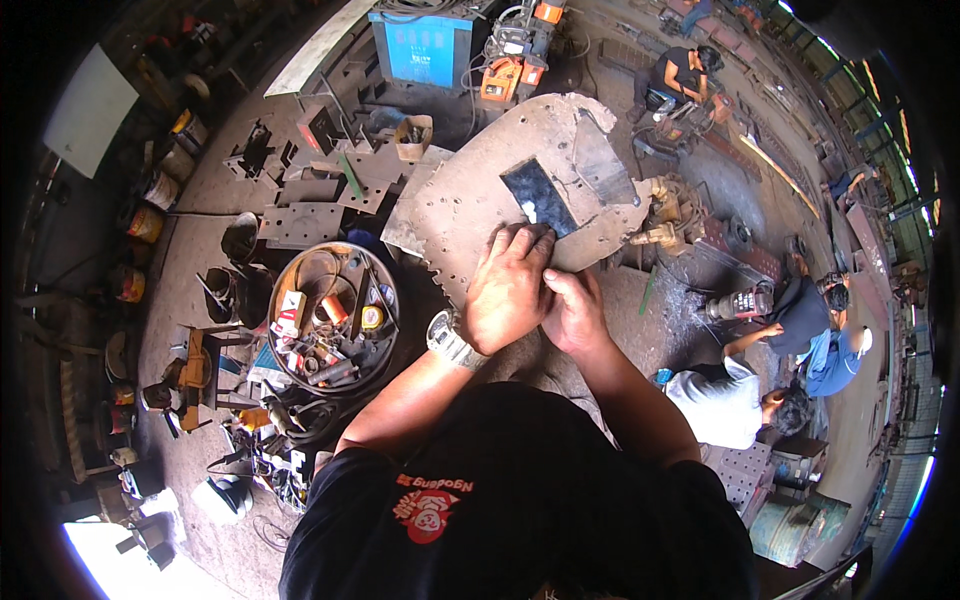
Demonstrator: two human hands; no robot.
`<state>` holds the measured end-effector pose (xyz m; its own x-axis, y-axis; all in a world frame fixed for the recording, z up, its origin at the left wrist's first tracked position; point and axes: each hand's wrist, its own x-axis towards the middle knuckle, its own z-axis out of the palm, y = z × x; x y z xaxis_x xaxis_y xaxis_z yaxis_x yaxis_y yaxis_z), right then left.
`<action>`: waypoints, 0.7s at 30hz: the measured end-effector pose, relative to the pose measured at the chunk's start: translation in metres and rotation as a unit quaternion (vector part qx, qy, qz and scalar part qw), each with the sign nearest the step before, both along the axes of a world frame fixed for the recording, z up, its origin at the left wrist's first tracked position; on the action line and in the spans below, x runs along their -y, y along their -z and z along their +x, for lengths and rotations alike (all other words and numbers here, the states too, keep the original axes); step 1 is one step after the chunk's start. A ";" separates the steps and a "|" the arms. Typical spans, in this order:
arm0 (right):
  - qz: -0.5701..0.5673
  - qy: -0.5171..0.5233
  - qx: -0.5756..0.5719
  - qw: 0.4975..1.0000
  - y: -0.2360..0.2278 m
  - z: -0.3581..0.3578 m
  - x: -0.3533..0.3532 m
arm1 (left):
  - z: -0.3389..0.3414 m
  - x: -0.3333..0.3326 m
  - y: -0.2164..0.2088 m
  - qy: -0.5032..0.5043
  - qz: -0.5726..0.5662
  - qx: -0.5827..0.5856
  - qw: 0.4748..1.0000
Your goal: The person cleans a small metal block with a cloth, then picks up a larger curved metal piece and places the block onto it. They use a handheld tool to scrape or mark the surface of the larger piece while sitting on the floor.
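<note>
In front of me is a worn, brownish metal plate (462, 190) used as a bench top, with a rounded far end and a notched left edge. My left hand (508, 290) reaches over its near edge, back up and fingers stretched forward; I see nothing held in it. A watch with a pale strap is on that wrist. My right hand (577, 312) is pressed against the left hand's right side, thumb on top and its other fingers mostly hidden. Just beyond the fingertips is a dark, glossy rectangle (536, 190) with a white spot. A grey, angular sheet (603, 165) is further right.
At my left stands a round drum (277, 330) holding tools, an orange roll and small parts. Cut metal plates (300, 226) and an open cardboard box (413, 138) lie beyond. A blue machine (425, 50) stands at the back. Several people, including one in grey (715, 405), work at right.
</note>
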<state>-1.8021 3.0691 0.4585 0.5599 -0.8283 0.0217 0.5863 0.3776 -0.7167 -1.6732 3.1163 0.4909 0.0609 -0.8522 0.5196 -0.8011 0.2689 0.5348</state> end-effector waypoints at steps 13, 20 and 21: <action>0.117 -0.048 0.033 0.991 0.028 0.005 -0.010 | 0.030 -0.022 0.005 0.000 -0.003 0.036 0.999; 0.076 -0.098 0.055 0.991 0.029 0.017 -0.023 | 0.048 -0.039 0.010 0.015 -0.012 -0.047 0.999; 0.068 -0.105 0.056 0.991 0.029 0.018 -0.025 | 0.050 -0.042 0.011 0.014 -0.016 -0.056 0.998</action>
